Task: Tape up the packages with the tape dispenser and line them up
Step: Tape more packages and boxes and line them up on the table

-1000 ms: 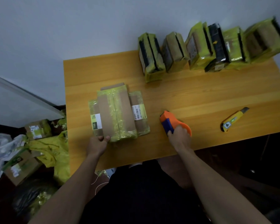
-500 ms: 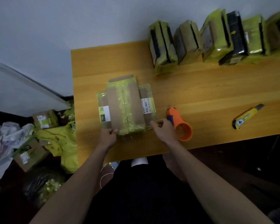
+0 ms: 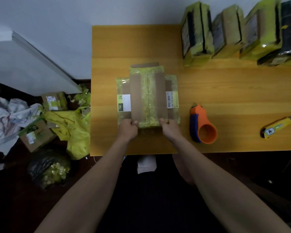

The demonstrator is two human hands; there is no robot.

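Note:
A flat cardboard package (image 3: 148,96), wrapped in yellow-green tape, lies on the wooden table (image 3: 225,91) in front of me. My left hand (image 3: 128,129) grips its near left corner and my right hand (image 3: 170,128) grips its near right corner. The orange and blue tape dispenser (image 3: 202,124) lies on the table just right of my right hand, untouched. Several taped packages (image 3: 228,31) stand upright in a row along the far right edge against the wall.
A yellow utility knife (image 3: 279,126) lies at the right on the table. On the floor to the left sit cardboard boxes (image 3: 39,132), a yellow bag (image 3: 74,130) and a black bag (image 3: 47,167) of tape scraps. A white board (image 3: 23,64) leans against the wall.
My right hand let go of the tape dispenser and moved left onto the package's near right corner. The dispenser now lies alone on the table. My left hand stayed on the package.

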